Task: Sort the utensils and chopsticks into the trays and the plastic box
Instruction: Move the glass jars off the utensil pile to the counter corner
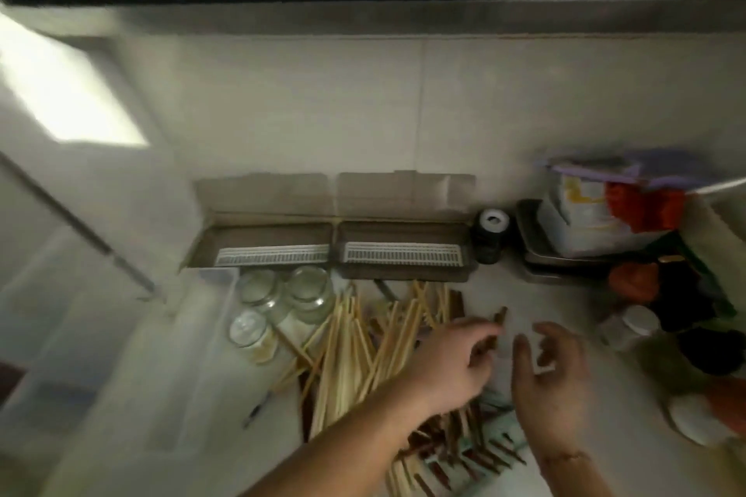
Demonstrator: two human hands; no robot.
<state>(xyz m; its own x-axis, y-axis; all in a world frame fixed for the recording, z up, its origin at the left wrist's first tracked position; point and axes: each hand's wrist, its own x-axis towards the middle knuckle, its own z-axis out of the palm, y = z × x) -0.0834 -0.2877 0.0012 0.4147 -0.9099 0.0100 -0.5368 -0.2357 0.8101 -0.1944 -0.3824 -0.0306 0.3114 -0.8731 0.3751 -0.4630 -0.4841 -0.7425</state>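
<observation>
White counter [537, 295]: two trays [262, 242], three jars [278, 307]. Left hand [448, 367] pinches dark chopsticks [499, 317]; right hand [553, 379] loose, grasping nothing.

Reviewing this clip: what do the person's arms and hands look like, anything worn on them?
Both hands, left and right, are bare: no gloves, and no sleeves on the forearms in view. No rings or watch can be made out, though the frame is blurred.

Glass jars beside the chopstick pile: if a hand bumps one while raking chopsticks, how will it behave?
The three glass jars look squat and upright, so they would probably slide rather than tip. Being round, a toppled one could roll. As glass they are likely breakable, and the pale chopsticks lie right against them.
</observation>
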